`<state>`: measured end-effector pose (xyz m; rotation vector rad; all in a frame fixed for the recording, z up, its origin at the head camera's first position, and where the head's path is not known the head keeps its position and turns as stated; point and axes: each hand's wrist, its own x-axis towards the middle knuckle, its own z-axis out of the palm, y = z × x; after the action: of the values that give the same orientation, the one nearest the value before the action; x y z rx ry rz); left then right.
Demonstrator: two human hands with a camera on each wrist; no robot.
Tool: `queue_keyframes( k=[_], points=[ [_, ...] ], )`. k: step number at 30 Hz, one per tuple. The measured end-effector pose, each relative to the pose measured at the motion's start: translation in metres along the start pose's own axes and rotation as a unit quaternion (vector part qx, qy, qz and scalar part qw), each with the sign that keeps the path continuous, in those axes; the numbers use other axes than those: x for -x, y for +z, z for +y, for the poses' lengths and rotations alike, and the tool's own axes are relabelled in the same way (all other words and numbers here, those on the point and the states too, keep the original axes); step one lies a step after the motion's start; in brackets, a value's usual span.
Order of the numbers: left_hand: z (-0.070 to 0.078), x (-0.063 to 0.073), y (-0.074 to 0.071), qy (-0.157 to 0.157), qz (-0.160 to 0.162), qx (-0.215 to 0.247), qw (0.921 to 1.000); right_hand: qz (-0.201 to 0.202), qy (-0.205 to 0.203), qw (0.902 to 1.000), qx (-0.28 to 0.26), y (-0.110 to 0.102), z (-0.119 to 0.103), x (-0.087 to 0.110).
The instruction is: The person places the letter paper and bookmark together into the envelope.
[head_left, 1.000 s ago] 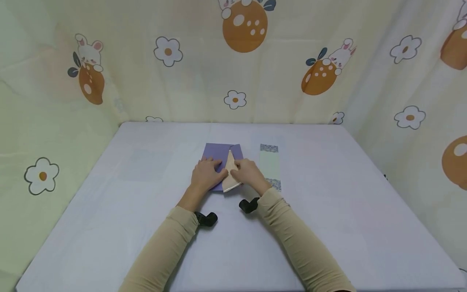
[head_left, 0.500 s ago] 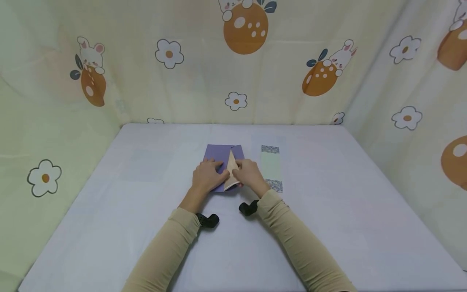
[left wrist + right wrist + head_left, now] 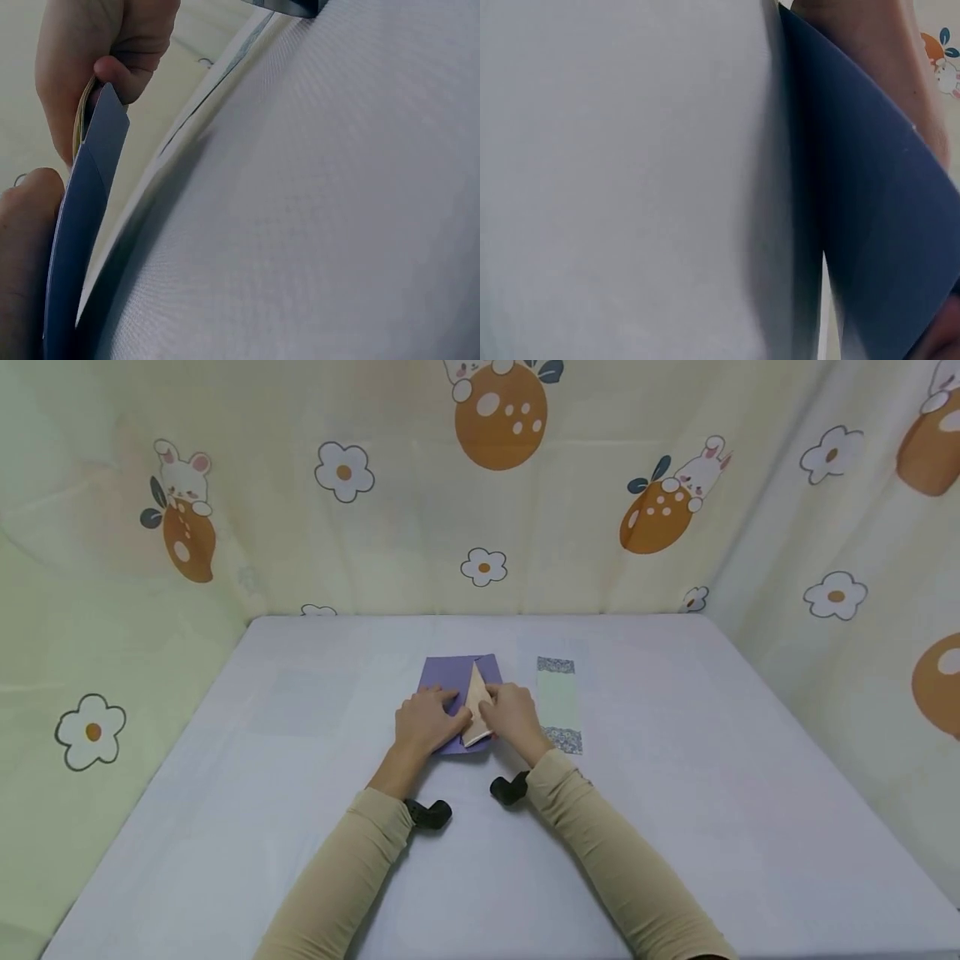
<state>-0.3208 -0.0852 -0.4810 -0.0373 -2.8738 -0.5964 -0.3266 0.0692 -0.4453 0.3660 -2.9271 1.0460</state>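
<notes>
A flat purple rectangular piece, like a card or envelope, lies on the table; a narrow cream paper triangle stands out along its right part. My left hand rests on the purple piece, its thumb touching the cream paper's left side. My right hand pinches the cream paper's right side. In the left wrist view, thin cream layers sit at the right hand's curled fingers, beside the purple piece. The right wrist view shows the purple piece raised at a slant. Several fingertips are hidden.
A pale green strip with grey patterned ends lies right of the purple piece, partly behind the right hand. Black wrist cameras hang below both wrists. A white cloth covers the table, and a printed curtain stands behind.
The cream paper's lower edge has risen slightly and turned narrower. My right hand has shifted a little away from me with it. My left hand has stayed in place.
</notes>
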Motion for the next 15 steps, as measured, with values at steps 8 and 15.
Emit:
queue_keyframes(
  k=[8, 15],
  points=[
    [-0.0014, 0.0005, 0.0004, 0.004, 0.011, -0.010, 0.9999, -0.043, -0.023, 0.9981, 0.039, 0.0081, 0.0040, -0.0036],
    [-0.0020, -0.0006, 0.0025, 0.006, 0.014, -0.006, 0.9999, -0.114, -0.025, 0.9932, 0.008, -0.0002, 0.0057, -0.0041]
  ],
)
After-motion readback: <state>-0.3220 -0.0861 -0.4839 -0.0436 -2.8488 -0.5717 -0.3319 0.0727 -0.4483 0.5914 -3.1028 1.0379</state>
